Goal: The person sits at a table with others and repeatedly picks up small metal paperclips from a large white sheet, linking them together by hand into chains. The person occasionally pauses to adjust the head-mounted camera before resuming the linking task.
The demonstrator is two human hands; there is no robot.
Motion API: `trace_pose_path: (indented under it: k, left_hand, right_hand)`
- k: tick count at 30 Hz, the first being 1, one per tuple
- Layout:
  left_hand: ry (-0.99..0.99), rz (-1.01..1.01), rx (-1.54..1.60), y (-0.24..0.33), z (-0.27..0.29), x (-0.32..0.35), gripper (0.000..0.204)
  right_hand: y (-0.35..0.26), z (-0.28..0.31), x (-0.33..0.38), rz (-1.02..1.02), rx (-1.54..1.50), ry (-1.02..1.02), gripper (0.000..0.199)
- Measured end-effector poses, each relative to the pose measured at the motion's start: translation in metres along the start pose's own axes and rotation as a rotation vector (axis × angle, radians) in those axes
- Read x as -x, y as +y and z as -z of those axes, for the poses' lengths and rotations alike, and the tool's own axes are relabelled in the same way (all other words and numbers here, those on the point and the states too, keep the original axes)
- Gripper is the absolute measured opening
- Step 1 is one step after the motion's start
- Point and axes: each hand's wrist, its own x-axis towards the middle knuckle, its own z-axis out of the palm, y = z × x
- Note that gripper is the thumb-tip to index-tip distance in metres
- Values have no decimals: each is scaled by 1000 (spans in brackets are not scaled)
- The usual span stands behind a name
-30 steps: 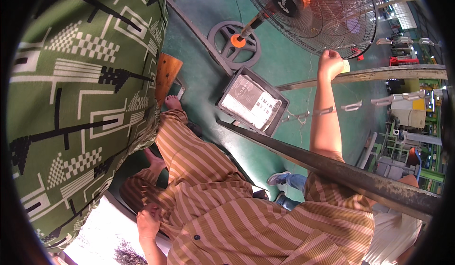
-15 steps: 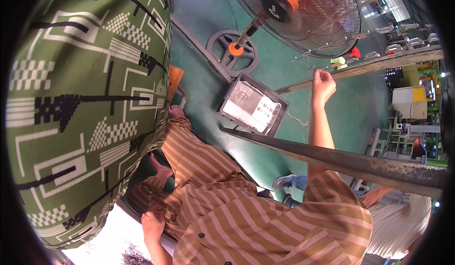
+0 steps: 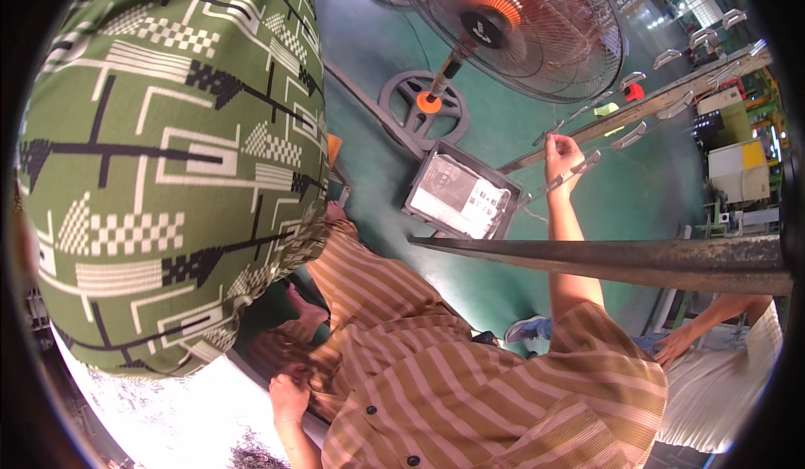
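My right hand (image 3: 563,164) is raised beyond the metal bar, its fingers drawn together in a pinch. Slim shiny metal pieces (image 3: 573,173) hang in rows around it, one crossing in front of the hand. Another small piece (image 3: 541,138) lies at the fingertips; whether they grip it is unclear. Down at the lower left, beside my striped trousers, is my left hand (image 3: 289,396) with curled fingers, and what they may hold is hidden. Near it, a bright white surface (image 3: 184,410) bears a pile of thin dark pieces (image 3: 256,454).
A metal bar (image 3: 629,255) crosses before my right forearm. Ahead stand a fan (image 3: 511,28) and a grey tray (image 3: 419,196) holding a printed sack. Green patterned fabric (image 3: 168,175) fills the left. Another person's arm (image 3: 713,322) is at the right.
The view has shifted, and the green fabric reaches further right. More hanging metal pieces now show around my right hand, which stays raised and pinched. My left hand remains curled.
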Motion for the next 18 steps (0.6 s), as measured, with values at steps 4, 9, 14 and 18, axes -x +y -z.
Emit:
trace_pose_path:
  k: [4,9,14,18]
  left_hand:
    - [-26,48,30,6,4,-2,18]
    - [-38,44,45,-1,1,-1,19]
    - [-22,56,11,1,1,-2,18]
    - [-20,54,-14,-6,-2,-2,18]
  right_hand:
    - [5,1,4,23,116,-55,27]
    - [-19,9,17,62,258,-24,29]
    - [-14,12,21,22,155,-59,31]
    - [-17,16,27,28,151,-36,29]
